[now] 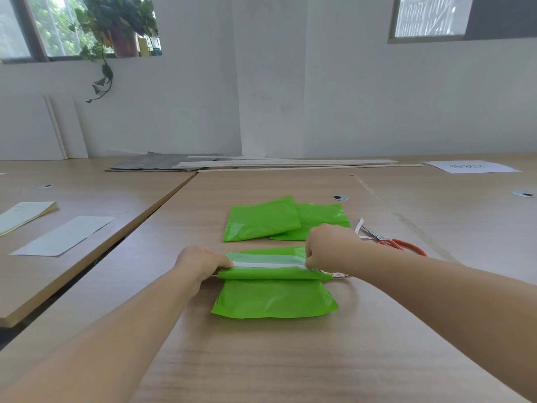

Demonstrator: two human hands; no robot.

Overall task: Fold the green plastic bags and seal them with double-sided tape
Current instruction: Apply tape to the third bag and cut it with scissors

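Centrally, pale wood-grain laminate table (261,359) carries a glossy green plastic bag (276,301), its near half flat, middle rolled into a soft fold. Two folded green bags (261,219) overlap just behind. Left hand (203,261) grips the fold's left end; right hand (331,245), fingers curled, pinches the right end of a white tape strip (267,264) along the fold. Red-handled scissors (398,242) lie right.
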